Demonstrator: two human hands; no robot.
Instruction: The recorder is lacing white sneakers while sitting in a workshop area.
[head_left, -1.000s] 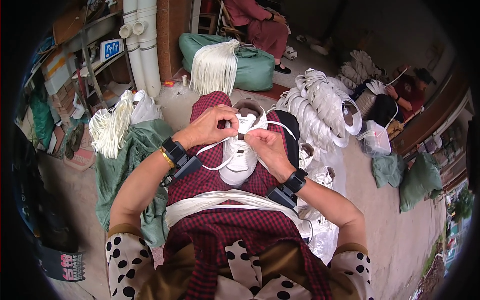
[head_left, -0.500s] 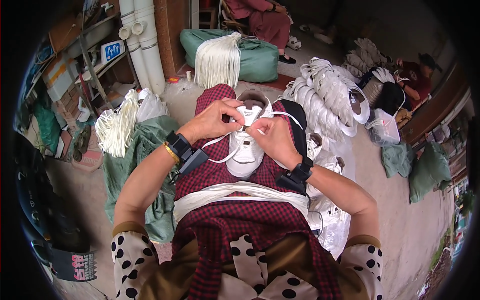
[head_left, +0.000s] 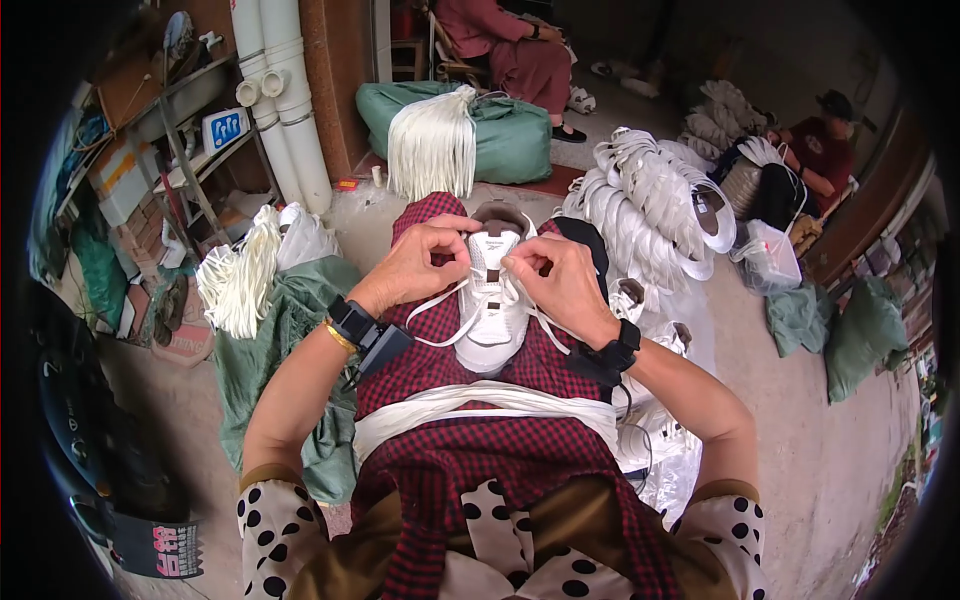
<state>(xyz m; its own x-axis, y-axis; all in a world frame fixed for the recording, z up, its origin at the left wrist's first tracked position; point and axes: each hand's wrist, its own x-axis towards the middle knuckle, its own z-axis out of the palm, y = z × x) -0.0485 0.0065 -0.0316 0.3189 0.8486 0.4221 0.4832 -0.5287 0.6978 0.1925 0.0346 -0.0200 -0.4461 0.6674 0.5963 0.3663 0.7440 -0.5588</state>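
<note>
A white sneaker [head_left: 490, 340] lies on my lap, its toe pointing toward me and its tongue [head_left: 494, 245] raised. White shoelace [head_left: 437, 342] runs across its lower eyelets, with a loose length looping out on the left. My left hand [head_left: 425, 262] is closed at the upper left eyelet edge, with a finger reaching along the collar. On the opposite edge, beside the tongue, the thumb and finger of my right hand [head_left: 565, 285] pinch together. Whether lace is between the fingertips of either hand is hidden. A bundle of white laces [head_left: 480, 402] lies across my waist over a checked apron.
More white sneakers [head_left: 650, 440] sit in clear plastic to my right. Beyond them are piled white shoe uppers [head_left: 650, 200]. White laces hang over a green sack [head_left: 515, 140] ahead and another green sack [head_left: 285, 350] at left. Two people sit farther back.
Both hands have moved apart from the middle of the sneaker to its two upper edges. The lace that stretched to the upper right now hangs down at the right side.
</note>
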